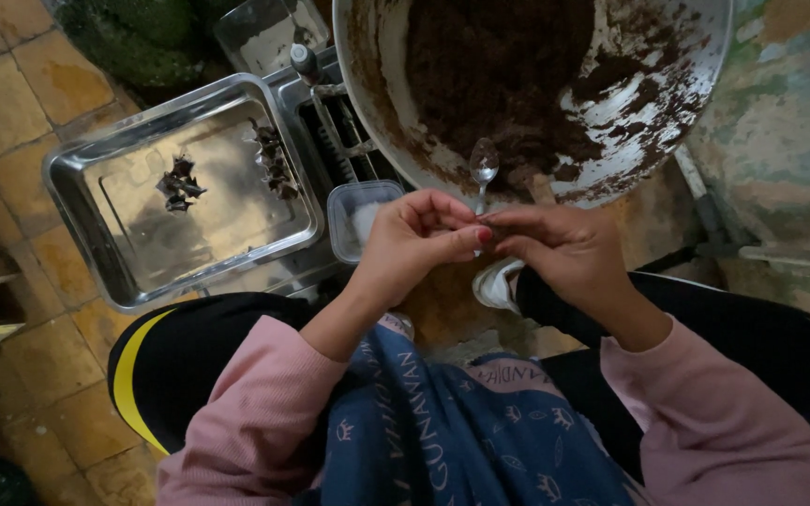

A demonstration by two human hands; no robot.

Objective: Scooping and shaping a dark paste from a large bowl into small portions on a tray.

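pinching a small piece (486, 221) between both hands' fingers (466, 234) — spoon (483, 165) above.

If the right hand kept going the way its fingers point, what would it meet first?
The right hand points leftward at the left hand, whose fingertips already touch it; beyond lies the small plastic tub, though depth is unclear.

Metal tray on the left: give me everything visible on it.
The tray is a rectangular pan of shiny, silvery metal with rounded corners and raised, flared walls. It sits tilted relative to the picture, left of the big bowl, apparently resting on another metal piece over the tiled floor. Its bottom is mostly bare and reflective. Two groups of small dark folded pieces lie in it: a cluster near the middle and a row by the right wall. Neither hand touches it.
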